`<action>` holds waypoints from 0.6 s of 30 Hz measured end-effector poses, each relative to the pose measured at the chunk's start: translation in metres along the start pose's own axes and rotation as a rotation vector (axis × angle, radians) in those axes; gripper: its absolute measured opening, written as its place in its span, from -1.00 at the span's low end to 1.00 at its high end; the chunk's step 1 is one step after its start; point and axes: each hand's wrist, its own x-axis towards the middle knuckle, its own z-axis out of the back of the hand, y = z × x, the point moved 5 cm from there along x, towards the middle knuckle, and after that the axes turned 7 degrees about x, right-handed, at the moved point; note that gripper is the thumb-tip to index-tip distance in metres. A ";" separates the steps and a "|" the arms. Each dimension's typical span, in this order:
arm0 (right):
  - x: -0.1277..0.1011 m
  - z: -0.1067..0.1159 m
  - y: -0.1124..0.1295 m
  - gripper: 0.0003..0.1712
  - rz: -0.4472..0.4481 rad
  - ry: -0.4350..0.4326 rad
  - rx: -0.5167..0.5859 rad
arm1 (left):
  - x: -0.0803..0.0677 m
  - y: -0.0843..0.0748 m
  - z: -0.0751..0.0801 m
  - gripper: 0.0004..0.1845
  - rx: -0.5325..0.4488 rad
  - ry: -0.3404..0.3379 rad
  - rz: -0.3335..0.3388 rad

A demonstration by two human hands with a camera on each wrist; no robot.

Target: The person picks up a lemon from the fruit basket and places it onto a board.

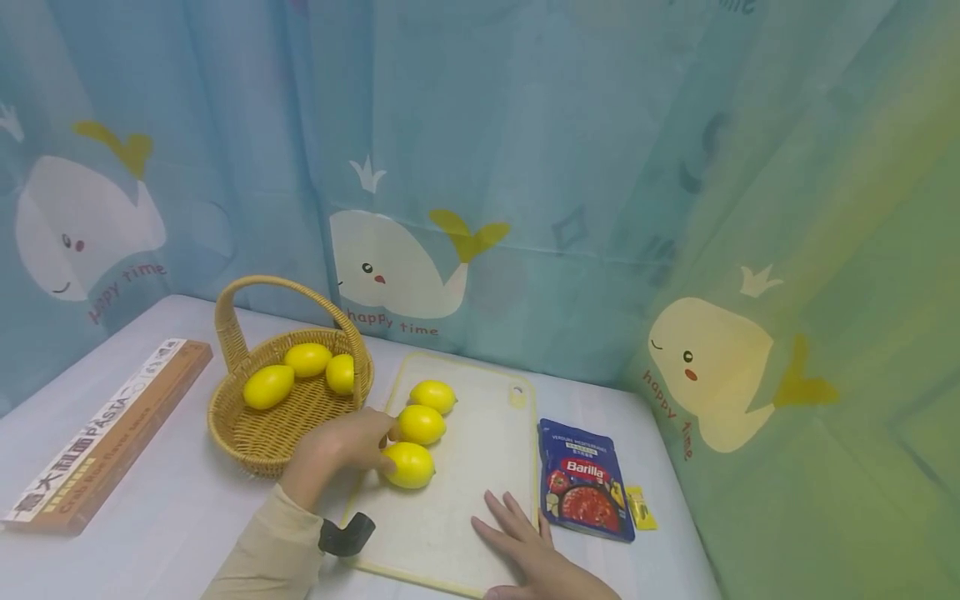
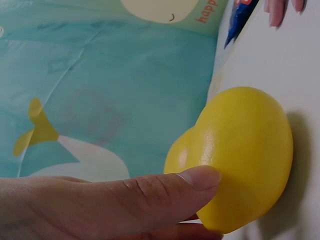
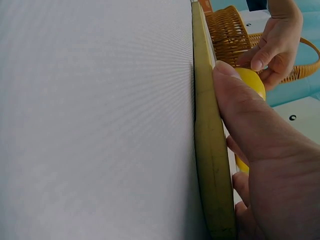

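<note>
From my remote station I see the cutting board as the anchor, lying on the white table. Left of the board sits a wicker basket with three lemons. On the board, my right hand lies flat, fingers straight, steadying it. My left hand pinches the nearest lemon at the board's left edge. I judge this the grasp step; next calls for a lift clear of the neighbouring lemon.
</note>
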 end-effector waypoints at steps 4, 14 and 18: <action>0.000 -0.001 -0.001 -0.14 0.000 -0.003 -0.004 | -0.002 0.000 0.002 -0.66 0.003 -0.002 -0.009; 0.001 0.001 0.000 -0.14 0.013 -0.005 -0.006 | -0.009 0.000 0.011 -0.60 -0.019 -0.024 0.010; 0.001 0.000 -0.002 -0.15 -0.017 0.005 0.016 | -0.015 -0.001 0.019 -0.63 -0.023 -0.052 -0.020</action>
